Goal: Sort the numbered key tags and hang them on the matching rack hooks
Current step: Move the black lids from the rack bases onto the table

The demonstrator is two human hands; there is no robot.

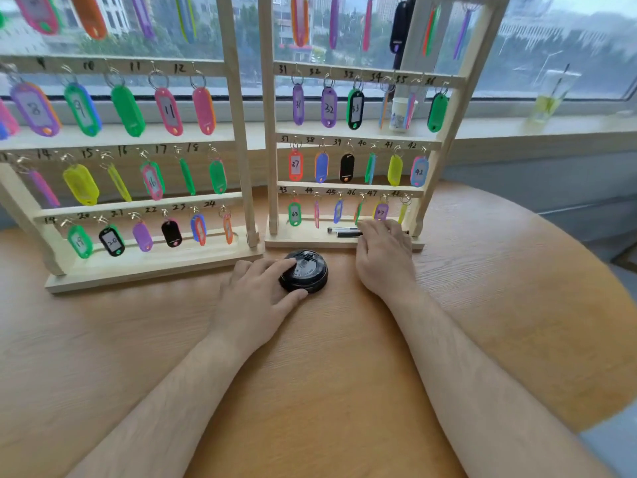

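Key tags (329, 106) hang, long axes downward, on the rack (344, 185). Left hand (255, 294) grips a black lid (308, 272); right hand (382, 253) covers pens (341, 231), grasp unclear.

Looks like an upper-floor office or meeting room. Round wooden table (482, 322) by a wide window (568, 39), city blocks and trees outside. Paper cup (401, 115) and iced drink (548, 101) on the sill (517, 131).

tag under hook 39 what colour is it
Black. The tag under hook 39 shows best in the head view.
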